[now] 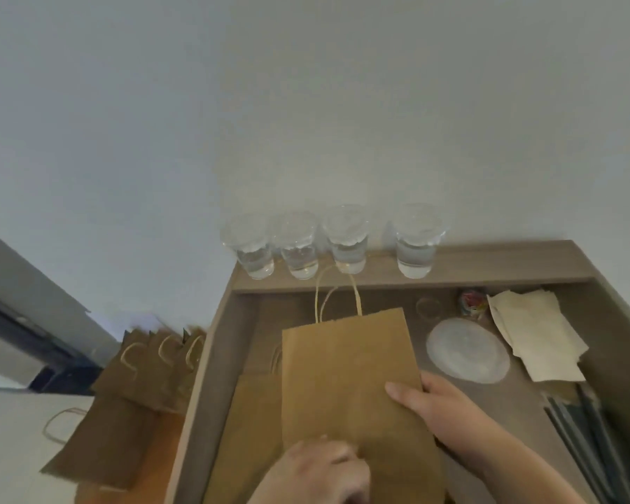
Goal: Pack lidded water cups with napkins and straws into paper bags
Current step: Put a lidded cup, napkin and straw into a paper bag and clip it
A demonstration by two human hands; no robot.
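A flat brown paper bag (346, 376) with twine handles lies in front of me over the tray-like table (211, 358). My right hand (441, 405) grips its right edge, thumb on top. My left hand (317, 471) holds the bag's bottom end with curled fingers. Several clear lidded cups of water (346, 241) stand in a row on the back ledge. A stack of napkins (539, 336) lies at the right, dark straws (582, 438) below it. More flat bags (251, 423) lie under the held one.
A clear loose lid (468, 354) lies on the table between the bag and the napkins, with a small colourful object (471, 303) behind it. Several standing paper bags (150, 372) crowd the floor left of the table. A plain wall rises behind the cups.
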